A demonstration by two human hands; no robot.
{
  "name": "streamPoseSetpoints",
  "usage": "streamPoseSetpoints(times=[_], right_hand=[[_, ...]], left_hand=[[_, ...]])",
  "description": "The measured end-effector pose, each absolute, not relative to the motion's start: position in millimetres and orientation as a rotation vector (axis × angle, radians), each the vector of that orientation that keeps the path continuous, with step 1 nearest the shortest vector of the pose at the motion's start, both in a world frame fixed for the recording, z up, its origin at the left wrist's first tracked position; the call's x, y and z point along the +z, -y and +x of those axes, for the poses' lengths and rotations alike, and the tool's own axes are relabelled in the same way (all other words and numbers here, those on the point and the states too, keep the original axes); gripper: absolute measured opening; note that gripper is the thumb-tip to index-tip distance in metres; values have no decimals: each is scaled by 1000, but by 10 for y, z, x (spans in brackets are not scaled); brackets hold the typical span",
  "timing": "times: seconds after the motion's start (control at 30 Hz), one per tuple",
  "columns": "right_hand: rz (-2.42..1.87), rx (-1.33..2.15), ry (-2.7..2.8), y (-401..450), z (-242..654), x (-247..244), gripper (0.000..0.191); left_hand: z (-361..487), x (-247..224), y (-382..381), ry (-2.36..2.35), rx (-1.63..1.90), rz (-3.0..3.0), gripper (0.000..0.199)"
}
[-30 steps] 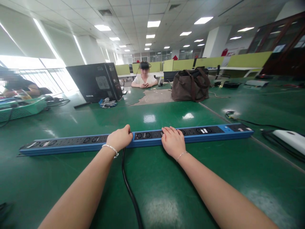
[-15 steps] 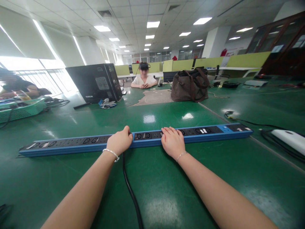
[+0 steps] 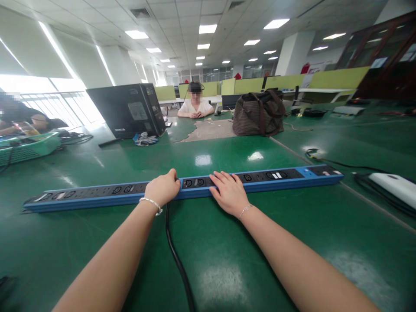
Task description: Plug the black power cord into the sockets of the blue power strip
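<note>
Hidden beneath the curled left grip [image 3: 163, 187] is a short stretch of the blue power strip [image 3: 276, 187], which lies lengthwise across the green surface [image 3: 113, 255] in front of the person, both its ends in view. The left fingers are folded in tightly, and a dark bit shows beside the thumb; whether they have hold of a plug, the cable or only the strip, I cannot tell. The black cable [image 3: 177, 255] comes out just below that hand, its upper end covered, and runs down between the forearms until the lower border cuts it off. The right grip [image 3: 230, 191] is loosely open, fingers extended over the strip's sockets and covering some of them, thumb apart, clasping nothing visible. At the right border a white device [image 3: 394, 186] is cut off, with dark cord near the strip's right end; at the left border a green basket [image 3: 30, 149] is cut off too. A dark object at lower left is too blurred to name. Beyond the strip, a broad band of surface reaches to the gloves [image 3: 144, 139], the black computer case [image 3: 128, 110] and the brown bag [image 3: 258, 113].
</note>
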State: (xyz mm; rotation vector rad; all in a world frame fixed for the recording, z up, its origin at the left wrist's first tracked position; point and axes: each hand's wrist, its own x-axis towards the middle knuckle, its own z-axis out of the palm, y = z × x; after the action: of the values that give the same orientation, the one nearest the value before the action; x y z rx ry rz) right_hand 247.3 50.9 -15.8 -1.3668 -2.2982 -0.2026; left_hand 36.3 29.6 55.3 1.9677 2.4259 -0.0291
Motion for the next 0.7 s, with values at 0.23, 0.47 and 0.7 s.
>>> streamPoseSetpoints(times=[0.23, 0.47, 0.7], right_hand=[[-1379, -204, 2340, -499, 2461, -149, 46], [-1392, -201, 2332, -499, 2448, -145, 46], [-1385, -188, 2324, -499, 2448, -146, 46]], left_hand=[[352, 479, -255, -2442, 101, 1931, 34], [371, 515, -239, -2487, 136, 1888, 34], [363, 483, -228, -2493, 194, 1899, 35]])
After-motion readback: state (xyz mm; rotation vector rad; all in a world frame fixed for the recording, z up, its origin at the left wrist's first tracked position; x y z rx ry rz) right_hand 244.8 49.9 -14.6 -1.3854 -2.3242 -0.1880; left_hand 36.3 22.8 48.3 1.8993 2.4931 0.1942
